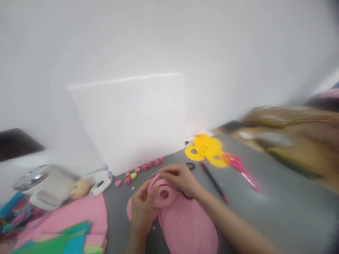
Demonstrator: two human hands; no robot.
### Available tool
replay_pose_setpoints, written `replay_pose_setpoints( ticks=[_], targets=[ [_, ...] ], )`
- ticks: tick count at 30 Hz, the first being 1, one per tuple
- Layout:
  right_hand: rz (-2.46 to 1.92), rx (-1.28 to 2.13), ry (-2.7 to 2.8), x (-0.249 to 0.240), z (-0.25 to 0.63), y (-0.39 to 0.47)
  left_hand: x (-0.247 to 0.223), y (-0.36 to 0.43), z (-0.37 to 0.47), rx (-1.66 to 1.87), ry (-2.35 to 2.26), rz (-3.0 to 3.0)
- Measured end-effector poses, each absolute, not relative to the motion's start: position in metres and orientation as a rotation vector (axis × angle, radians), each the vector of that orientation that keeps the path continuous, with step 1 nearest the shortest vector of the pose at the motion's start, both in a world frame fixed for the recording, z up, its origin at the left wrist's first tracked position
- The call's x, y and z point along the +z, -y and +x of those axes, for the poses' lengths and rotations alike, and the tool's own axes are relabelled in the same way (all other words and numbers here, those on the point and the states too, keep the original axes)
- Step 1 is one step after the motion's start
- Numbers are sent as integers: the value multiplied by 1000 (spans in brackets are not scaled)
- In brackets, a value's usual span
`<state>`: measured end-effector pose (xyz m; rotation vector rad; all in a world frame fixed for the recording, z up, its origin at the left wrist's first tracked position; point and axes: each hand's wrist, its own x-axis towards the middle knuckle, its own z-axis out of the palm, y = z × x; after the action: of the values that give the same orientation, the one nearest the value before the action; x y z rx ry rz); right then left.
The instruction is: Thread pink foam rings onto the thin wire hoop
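Near the bottom centre, my left hand [143, 206] is closed around the left edge of a pink paper ring piece [167, 200] with a round hole in its middle. My right hand [180, 176] pinches the top edge of the same piece. Under and below it, several pink paper circles [185, 231] lie overlapping on the grey table [286, 208]. A dark loop, partly hidden, shows by my right wrist. The image is somewhat blurred.
Yellow rings [208, 146], pink scissors [242, 169] and a black-and-red pencil [214, 182] lie to the right. Small red and pink beads [149, 164] line a white board [137, 120]. Coloured sheets [63, 240] and a white cup [54, 187] are at left.
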<state>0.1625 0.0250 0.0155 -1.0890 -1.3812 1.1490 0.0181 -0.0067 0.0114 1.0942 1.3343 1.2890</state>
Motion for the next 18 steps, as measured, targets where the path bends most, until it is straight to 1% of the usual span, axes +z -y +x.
replay_pose_setpoints(
  ticks=[4,7,14,18],
  targets=[
    [-1079,1178,1380,11,161,-24,8,6,15,1252,-1410,1127],
    [-1038,1307,1369,11,161,-24,2,4,13,1263,-1423,1130],
    [-838,1638,1061,4,164,-28,-3,0,10,1343,-1230,840],
    [-848,1664,1043,-2,164,-29,0,0,11,1364,-1230,793]
  ],
)
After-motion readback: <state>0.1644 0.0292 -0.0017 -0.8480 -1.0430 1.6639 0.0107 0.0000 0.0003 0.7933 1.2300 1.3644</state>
